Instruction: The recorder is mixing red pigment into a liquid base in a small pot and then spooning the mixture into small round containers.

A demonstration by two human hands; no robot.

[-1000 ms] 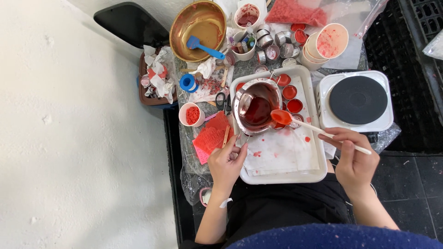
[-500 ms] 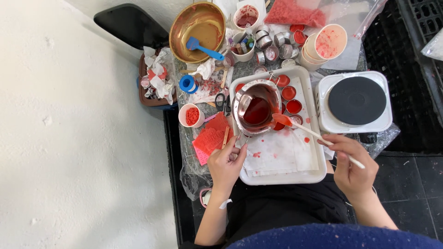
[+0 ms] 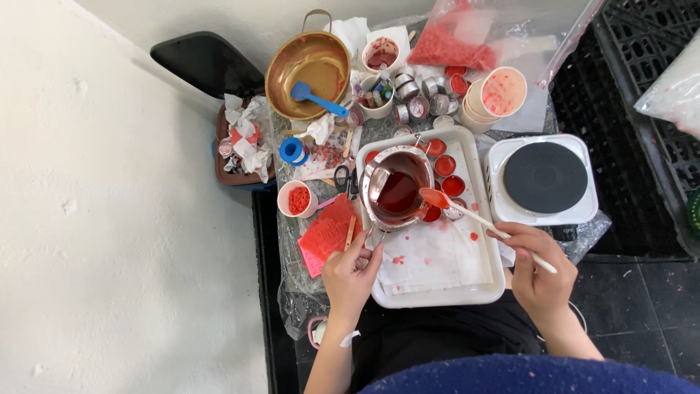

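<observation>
Right hand (image 3: 541, 276) grips a spoon (image 3: 481, 222) angled up-left over the pot (image 3: 397, 188); left hand (image 3: 351, 275) pinches the pot handle (image 3: 373, 237)

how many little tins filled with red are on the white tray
4 show: one at the top beside the metal pot, two along its right side, one under the spoon. The pot may hide more.

We saw a narrow worktop (image 3: 292, 306) wrapped in clear plastic, and on it lay a white tray (image 3: 437, 295), a white hotplate (image 3: 543, 179), a brass pan (image 3: 308, 73), a paper cup of red bits (image 3: 295, 199), a roll of blue tape (image 3: 292, 151) and red moulds (image 3: 326, 235).
</observation>
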